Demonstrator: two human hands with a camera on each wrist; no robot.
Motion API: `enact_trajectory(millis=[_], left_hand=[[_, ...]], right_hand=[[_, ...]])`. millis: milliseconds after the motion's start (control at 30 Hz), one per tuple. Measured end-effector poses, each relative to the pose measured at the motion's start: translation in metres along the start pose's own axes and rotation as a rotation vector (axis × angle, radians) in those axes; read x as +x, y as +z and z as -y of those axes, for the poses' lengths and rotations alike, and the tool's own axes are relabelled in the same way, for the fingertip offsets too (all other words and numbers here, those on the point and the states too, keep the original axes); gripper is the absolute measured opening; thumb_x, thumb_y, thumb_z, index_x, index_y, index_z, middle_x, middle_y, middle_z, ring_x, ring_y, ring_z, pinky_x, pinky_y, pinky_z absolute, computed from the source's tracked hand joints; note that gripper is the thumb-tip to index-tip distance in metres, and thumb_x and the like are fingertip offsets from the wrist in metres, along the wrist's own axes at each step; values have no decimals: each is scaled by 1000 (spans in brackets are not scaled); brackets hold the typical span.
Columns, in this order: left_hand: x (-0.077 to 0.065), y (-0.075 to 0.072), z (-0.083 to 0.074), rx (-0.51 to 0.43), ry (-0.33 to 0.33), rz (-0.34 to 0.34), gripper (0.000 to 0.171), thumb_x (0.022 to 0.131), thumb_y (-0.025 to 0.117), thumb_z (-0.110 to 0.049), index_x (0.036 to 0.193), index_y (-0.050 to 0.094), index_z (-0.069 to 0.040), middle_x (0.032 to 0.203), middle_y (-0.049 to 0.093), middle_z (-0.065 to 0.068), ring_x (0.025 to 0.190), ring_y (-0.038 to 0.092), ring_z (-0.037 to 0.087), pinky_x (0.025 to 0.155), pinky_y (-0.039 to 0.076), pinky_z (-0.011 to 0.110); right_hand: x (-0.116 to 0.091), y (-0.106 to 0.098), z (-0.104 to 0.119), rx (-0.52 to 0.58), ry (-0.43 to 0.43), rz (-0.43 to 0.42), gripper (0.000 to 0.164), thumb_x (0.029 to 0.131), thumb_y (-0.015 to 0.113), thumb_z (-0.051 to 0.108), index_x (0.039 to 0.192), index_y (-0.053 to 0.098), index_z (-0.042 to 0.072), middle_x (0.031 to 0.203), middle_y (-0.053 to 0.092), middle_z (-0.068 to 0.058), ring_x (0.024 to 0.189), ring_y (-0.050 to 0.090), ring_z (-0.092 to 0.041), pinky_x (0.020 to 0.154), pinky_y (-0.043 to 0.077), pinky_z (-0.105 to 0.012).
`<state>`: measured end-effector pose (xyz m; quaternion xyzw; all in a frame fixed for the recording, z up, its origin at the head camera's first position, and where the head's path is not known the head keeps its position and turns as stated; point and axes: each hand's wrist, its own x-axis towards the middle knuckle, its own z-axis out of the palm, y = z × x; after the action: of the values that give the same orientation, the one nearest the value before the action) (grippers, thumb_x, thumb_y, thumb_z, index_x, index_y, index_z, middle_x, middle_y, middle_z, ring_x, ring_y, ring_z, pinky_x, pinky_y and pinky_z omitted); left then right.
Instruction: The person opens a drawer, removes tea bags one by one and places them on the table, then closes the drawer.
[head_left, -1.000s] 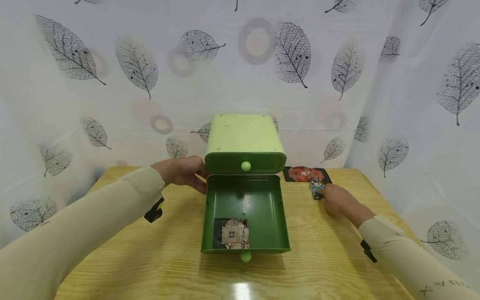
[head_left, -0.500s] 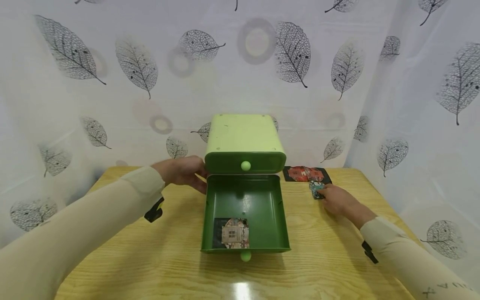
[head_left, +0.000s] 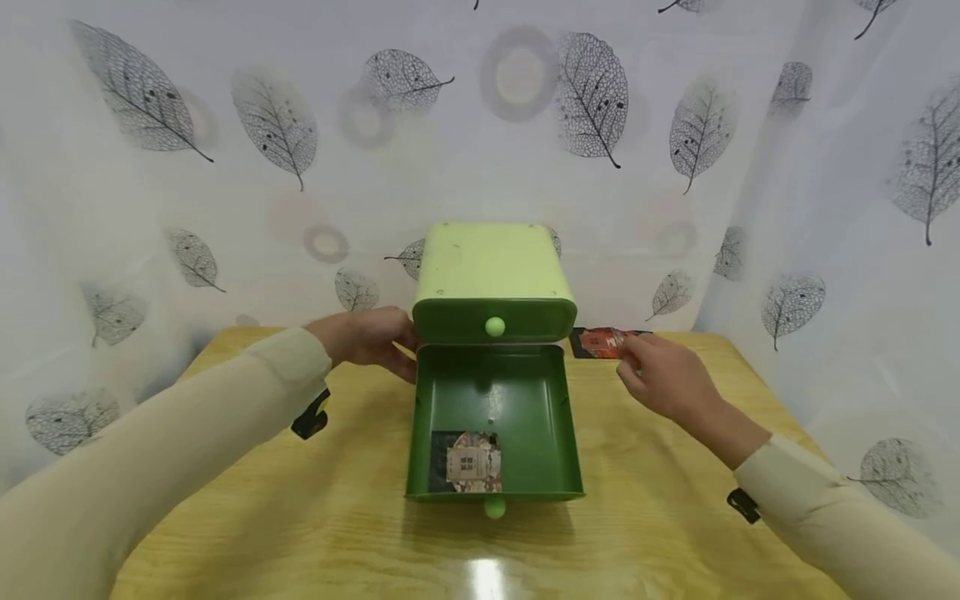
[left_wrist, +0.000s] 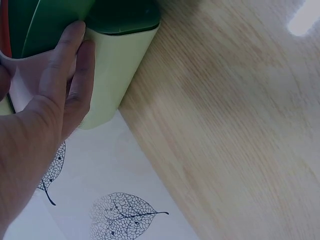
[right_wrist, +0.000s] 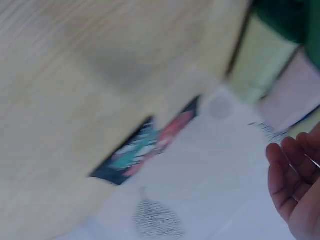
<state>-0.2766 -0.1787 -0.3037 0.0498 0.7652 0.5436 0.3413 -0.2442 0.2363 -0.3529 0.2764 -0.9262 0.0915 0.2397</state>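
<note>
Clearly, your right hand held nothing, its fingers loosely curled beside the flat red-and-black packet at the table's back right. In the head view, that packet's long axis ran left to right, and your hand covered its right part. Your right wrist view showed what the head view hid: a teal-and-black packet, overlapping the red one in that picture, both long axes slanting from lower left to upper right. You had your left hand against the side of the pale green drawer unit; your left wrist view showed its fingers extended, grasping nothing. Your open dark green lower drawer contained a flat brown-and-black packet in its front left corner, black end leftward. Above it, the upper drawer was closed.
</note>
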Motion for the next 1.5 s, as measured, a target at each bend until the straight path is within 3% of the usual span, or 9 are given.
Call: enact_trajectory(millis=[100,200,333,433,633,767,1067,1267,1500], left_hand=[[0,-1,-1,1,-3,-11,33,104,37,-2,130,54,9,131,55,26,108,68,35,94,59,48],[1,-1,-2,-5,-4,-6,34,103,37,-1,130,54,10,131,55,27,107,68,35,94,58,48],[0,0,-3,-12,-3,2,34,102,37,0,129,54,13,131,55,28,107,68,36,95,58,48],[-1,0,-3,-4,-5,4,35,103,37,-1,130,53,13,133,54,28,108,68,36,96,58,48],[-2,-2,-3,6,-4,2,35,104,37,-2,132,52,11,134,54,28,111,67,38,96,58,48],[-1,-2,-2,-4,4,4,34,103,37,-1,130,53,12,133,54,28,110,67,38,96,58,48],[0,0,-4,12,16,15,33,103,38,-1,129,55,12,133,54,27,108,68,35,97,57,48],[0,-1,-5,-9,-7,9,34,104,38,0,132,52,12,137,51,29,113,65,40,96,58,47],[0,-5,1,-9,-12,-11,34,104,38,-1,130,54,11,135,53,28,113,66,39,95,58,47]], right_hand=[[10,-11,27,13,-163,-191,8,83,57,6,82,62,11,70,61,1,54,45,-8,45,34,-22],[15,-16,50,31,-273,-270,8,82,56,6,80,63,11,70,62,0,55,47,-7,45,36,-21],[15,-17,76,81,-358,-224,9,81,59,5,83,66,10,70,60,3,57,48,-4,47,41,-19],[16,-19,97,132,-402,-86,9,83,62,5,87,69,10,75,63,3,61,55,-5,51,47,-20],[27,-16,132,294,-245,420,12,92,65,13,99,72,7,91,70,0,79,66,-11,70,58,-28],[35,-2,144,338,-157,594,11,94,67,17,94,72,7,76,66,1,67,59,-9,65,53,-29],[34,20,151,388,-108,607,9,94,66,10,90,73,6,79,70,-1,66,59,-7,65,54,-27],[35,9,145,524,-74,584,13,98,62,14,95,74,8,79,69,4,66,58,-3,63,51,-23],[41,-13,125,774,55,677,17,101,58,15,94,70,6,66,62,-1,53,56,-12,50,54,-30]])
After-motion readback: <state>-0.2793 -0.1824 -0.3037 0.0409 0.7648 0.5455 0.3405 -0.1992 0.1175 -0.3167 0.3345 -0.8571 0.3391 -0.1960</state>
